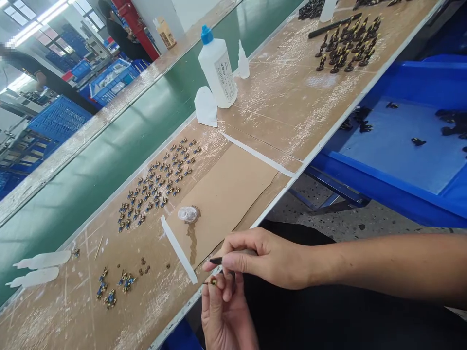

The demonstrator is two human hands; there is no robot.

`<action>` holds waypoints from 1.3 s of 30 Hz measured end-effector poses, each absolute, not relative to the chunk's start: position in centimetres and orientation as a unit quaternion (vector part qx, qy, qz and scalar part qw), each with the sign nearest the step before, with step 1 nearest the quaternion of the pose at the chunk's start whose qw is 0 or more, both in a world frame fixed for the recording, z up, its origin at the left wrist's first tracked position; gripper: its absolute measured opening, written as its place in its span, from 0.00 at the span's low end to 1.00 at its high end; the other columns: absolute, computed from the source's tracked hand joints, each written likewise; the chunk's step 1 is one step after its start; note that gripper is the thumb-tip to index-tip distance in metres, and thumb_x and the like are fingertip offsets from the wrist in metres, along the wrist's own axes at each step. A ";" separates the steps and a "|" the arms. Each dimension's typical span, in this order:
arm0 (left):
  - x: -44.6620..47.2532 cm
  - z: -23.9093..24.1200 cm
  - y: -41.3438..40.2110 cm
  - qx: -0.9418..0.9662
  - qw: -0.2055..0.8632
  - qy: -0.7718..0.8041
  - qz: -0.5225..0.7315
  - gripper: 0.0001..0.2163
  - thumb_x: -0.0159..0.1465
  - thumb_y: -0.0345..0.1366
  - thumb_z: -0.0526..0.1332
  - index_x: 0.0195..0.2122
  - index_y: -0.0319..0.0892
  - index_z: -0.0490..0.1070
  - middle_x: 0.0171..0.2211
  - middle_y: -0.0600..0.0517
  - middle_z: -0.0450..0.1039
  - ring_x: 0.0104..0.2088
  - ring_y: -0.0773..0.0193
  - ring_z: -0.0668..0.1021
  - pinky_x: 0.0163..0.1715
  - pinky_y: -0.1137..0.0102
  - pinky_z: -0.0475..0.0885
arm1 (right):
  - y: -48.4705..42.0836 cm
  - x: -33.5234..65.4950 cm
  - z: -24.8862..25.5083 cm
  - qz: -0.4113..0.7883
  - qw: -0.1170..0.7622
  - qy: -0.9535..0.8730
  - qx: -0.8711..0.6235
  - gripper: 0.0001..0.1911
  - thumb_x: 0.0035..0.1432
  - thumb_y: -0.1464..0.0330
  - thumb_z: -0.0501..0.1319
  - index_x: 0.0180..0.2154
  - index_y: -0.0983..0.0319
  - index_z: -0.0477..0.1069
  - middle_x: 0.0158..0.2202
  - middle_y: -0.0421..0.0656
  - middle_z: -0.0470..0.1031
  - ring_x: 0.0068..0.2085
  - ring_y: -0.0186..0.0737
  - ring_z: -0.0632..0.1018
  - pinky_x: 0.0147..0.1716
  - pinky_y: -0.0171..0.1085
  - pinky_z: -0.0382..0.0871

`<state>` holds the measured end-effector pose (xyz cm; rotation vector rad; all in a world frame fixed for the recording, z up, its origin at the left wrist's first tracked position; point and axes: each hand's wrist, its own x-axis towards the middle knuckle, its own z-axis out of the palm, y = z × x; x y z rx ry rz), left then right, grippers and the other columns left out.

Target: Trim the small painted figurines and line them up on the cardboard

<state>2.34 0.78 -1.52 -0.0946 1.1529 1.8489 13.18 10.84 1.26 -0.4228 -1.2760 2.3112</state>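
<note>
At the table's front edge, my left hand [228,313] pinches a tiny dark-and-yellow figurine [213,282], mostly covered by the fingertips. A thin spike sticks out from it to the left. Just above, my right hand [251,255] is closed around a slim dark pointed tool [216,261]; its exact kind is hidden in the grip. The two hands touch or nearly touch. Beyond them lies a brown cardboard sheet [233,184] edged with white tape, with a small clear cup [188,214] on it. Small blue-and-gold figurines [126,282] lie loosely to the left.
Rows of blue-and-gold figurines [156,182] stand behind the cardboard. A white blue-capped bottle [219,70] and dropper bottle [243,61] are farther back. Dark figures [348,46] stand at upper right. Squeeze bottles [42,260] lie left. A blue bin [401,170] sits right. People are in the background.
</note>
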 end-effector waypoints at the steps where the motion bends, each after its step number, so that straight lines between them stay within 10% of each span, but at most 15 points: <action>1: 2.3 -1.5 0.8 -0.048 0.451 0.480 0.751 0.14 0.42 0.35 0.74 0.27 0.41 0.73 0.24 0.60 0.68 0.24 0.77 0.71 0.39 0.69 0.77 | 10.8 13.2 1.5 0.821 0.229 -0.503 -0.144 0.11 0.60 0.62 0.55 0.32 0.64 0.67 0.32 0.43 0.75 0.34 0.36 0.77 0.37 0.37 0.70; 6: 1.6 -1.5 0.8 -0.093 0.408 0.495 0.761 0.18 0.36 0.34 0.76 0.27 0.42 0.72 0.27 0.59 0.70 0.27 0.72 0.73 0.33 0.72 0.76 | 10.3 13.9 2.3 0.645 0.254 -0.707 -0.137 0.10 0.60 0.70 0.53 0.34 0.65 0.73 0.34 0.44 0.77 0.38 0.36 0.73 0.45 0.37 0.64; 11: 1.4 -1.3 0.7 -0.044 0.441 0.433 0.785 0.12 0.45 0.33 0.72 0.28 0.41 0.70 0.23 0.61 0.65 0.23 0.76 0.70 0.27 0.77 0.73 | 10.0 13.8 1.9 0.800 0.187 -0.547 -0.160 0.10 0.60 0.68 0.53 0.30 0.65 0.68 0.25 0.41 0.74 0.25 0.29 0.69 0.28 0.31 0.65; 30: 2.0 -1.8 0.3 0.067 0.368 0.527 0.763 0.09 0.46 0.38 0.72 0.26 0.46 0.75 0.28 0.59 0.74 0.30 0.71 0.75 0.33 0.75 0.74 | 10.1 13.9 2.4 0.756 0.245 -0.587 -0.153 0.11 0.61 0.66 0.54 0.36 0.66 0.72 0.39 0.45 0.76 0.35 0.32 0.74 0.34 0.30 0.67; 39: 1.9 -1.8 0.1 0.136 0.267 0.553 0.777 0.07 0.48 0.36 0.71 0.28 0.48 0.76 0.27 0.60 0.74 0.30 0.75 0.74 0.37 0.77 0.73 | 10.1 13.9 1.9 0.838 0.169 -0.480 -0.195 0.11 0.59 0.66 0.56 0.29 0.67 0.69 0.22 0.38 0.70 0.20 0.26 0.63 0.22 0.28 0.58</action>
